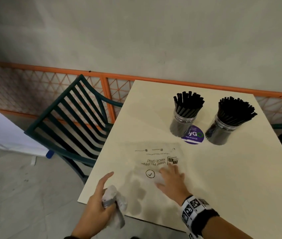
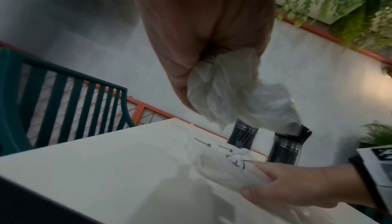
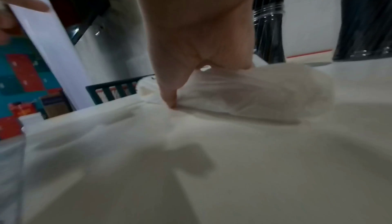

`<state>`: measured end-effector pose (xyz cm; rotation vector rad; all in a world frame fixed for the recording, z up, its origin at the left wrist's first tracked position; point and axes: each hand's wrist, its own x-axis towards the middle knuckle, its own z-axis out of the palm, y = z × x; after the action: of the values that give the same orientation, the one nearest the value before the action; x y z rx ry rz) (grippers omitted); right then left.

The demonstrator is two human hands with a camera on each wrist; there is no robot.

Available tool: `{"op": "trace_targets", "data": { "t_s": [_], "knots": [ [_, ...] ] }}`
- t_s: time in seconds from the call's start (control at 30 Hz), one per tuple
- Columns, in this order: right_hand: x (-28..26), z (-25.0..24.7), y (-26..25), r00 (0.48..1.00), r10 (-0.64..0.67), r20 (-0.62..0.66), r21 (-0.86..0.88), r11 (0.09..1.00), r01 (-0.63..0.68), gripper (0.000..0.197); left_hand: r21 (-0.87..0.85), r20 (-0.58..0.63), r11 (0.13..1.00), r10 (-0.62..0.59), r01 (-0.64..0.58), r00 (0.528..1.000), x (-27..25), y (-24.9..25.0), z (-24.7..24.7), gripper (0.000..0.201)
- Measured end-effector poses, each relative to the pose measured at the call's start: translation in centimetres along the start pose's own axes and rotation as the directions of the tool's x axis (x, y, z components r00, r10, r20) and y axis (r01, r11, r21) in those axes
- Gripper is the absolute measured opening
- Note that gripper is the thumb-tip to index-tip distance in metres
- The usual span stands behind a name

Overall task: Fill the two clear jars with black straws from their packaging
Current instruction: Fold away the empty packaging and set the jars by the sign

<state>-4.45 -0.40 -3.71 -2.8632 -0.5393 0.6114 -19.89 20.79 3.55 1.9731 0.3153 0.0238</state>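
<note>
Two clear jars stand at the table's far right, the left jar (image 1: 182,125) and the right jar (image 1: 220,131), both packed with black straws (image 1: 188,102). A clear printed plastic packaging (image 1: 155,157) lies flat in front of them. My right hand (image 1: 172,180) lies on its near part and bunches the film between fingers and thumb (image 3: 169,93); the wrist views show that gathered film (image 2: 229,169). At the table's near left corner my left hand (image 1: 99,204) grips a crumpled plastic wrapper (image 1: 114,202), index finger held out. No straws show inside either plastic.
The cream table (image 1: 231,178) carries a round purple sticker (image 1: 195,136) between the jars. A dark green slatted chair (image 1: 71,118) stands at the table's left side. An orange lattice fence (image 1: 50,83) runs along the wall behind.
</note>
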Motion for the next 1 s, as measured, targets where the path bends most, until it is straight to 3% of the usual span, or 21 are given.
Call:
{"op": "trace_targets", "data": {
  "t_s": [0.03,0.1,0.2,0.27,0.33,0.4,0.47,0.53,0.57,0.6,0.63,0.73,0.83,0.9,1.0],
  "knots": [
    [-0.5,0.0,-0.2,0.999,-0.053,-0.012,-0.027,0.998,0.052,0.041,0.023,0.067,1.0,-0.007,0.006,0.998,0.6,-0.3,0.0,0.065],
    [-1.4,-0.6,-0.4,0.992,-0.119,-0.038,0.146,0.982,0.123,0.039,0.043,0.201,0.999,-0.008,0.0,0.98,1.9,-0.6,0.0,0.056],
    [-3.1,-2.6,0.0,0.985,-0.156,-0.07,0.419,0.892,0.171,0.056,-0.017,0.238,0.999,0.043,-0.04,0.97,3.7,0.3,-0.6,0.043],
    [-4.3,-3.7,0.4,0.969,-0.154,-0.19,0.503,0.833,0.231,0.05,-0.081,0.25,0.99,0.133,-0.117,0.959,5.0,1.4,-1.1,0.052],
    [-5.8,-4.5,0.6,0.958,-0.156,-0.238,0.506,0.823,0.26,0.039,-0.078,0.357,0.979,0.203,-0.187,0.912,6.3,2.1,-1.2,0.044],
    [-7.3,-4.8,0.3,0.965,-0.135,-0.226,0.508,0.829,0.235,0.04,-0.061,0.514,0.95,0.293,-0.307,0.806,7.4,2.9,-0.3,0.033],
    [-8.7,-4.9,-0.3,0.962,-0.114,-0.249,0.546,0.803,0.237,0.041,-0.112,0.714,0.939,0.303,-0.324,0.632,7.3,4.9,1.9,0.04],
    [-9.9,-5.0,-0.9,0.937,-0.07,-0.343,0.644,0.708,0.289,0.04,-0.187,0.847,0.959,0.268,-0.215,0.459,6.5,6.3,4.5,0.072],
    [-10.5,-5.2,-1.0,0.925,-0.021,-0.38,0.696,0.652,0.301,0.038,-0.24,0.869,0.959,0.28,-0.148,0.408,6.1,6.6,5.8,0.089],
    [-11.1,-5.4,-1.1,0.915,0.046,-0.402,0.744,0.599,0.297,0.035,-0.283,0.867,0.953,0.301,-0.103,0.398,5.7,7.0,7.0,0.094],
    [-11.8,-5.4,-0.8,0.903,0.127,-0.411,0.792,0.541,0.285,0.035,-0.313,0.851,0.946,0.319,-0.086,0.417,5.3,7.1,8.0,0.09],
    [-14.5,-5.8,0.3,0.856,0.332,-0.397,0.867,0.443,0.23,0.038,-0.29,0.767,0.945,0.323,-0.149,0.554,4.2,7.4,10.6,0.048],
    [-18.5,-5.3,1.3,0.809,0.456,-0.371,0.909,0.356,0.216,0.026,-0.289,0.713,0.948,0.308,-0.136,0.63,3.0,8.0,12.9,0.025],
    [-21.7,-4.7,1.8,0.839,0.421,-0.344,0.922,0.318,0.219,0.051,-0.289,0.727,0.95,0.3,-0.121,0.618,2.4,8.8,14.9,0.031],
    [-25.5,-2.5,3.1,0.904,0.297,-0.309,0.838,0.534,0.111,0.101,-0.223,0.815,0.973,0.222,-0.063,0.535,1.0,9.9,18.3,0.051]
  ]
}}
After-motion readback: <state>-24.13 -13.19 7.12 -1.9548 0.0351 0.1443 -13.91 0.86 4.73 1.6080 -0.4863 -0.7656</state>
